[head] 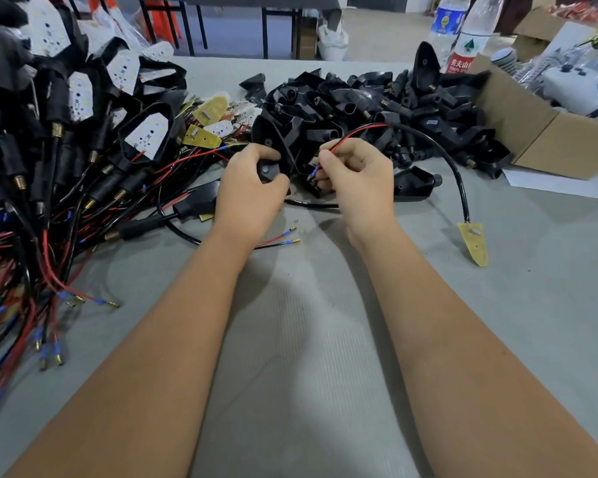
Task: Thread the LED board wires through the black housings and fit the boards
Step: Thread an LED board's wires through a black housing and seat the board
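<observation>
We see our two forearms bare from elbow to wrist, with no sleeve over either. Our left hand (251,188) and right hand (358,182) are bare too, ungloved, fingers without rings, wrists without watch or band.

Black housing (270,167) held, yellow LED board (474,241) lying flat, wire (442,157) arching

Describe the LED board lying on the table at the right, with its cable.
The LED board is a small yellowish tapered plate, wide end toward the cable, narrow tip pointing at the viewer, lying flat on the grey table with a few small components near its wide end. A black sheathed cable joins that end and arches up and left, where its red and black wires emerge, pinched by the right hand. Nothing else touches the board.
</observation>
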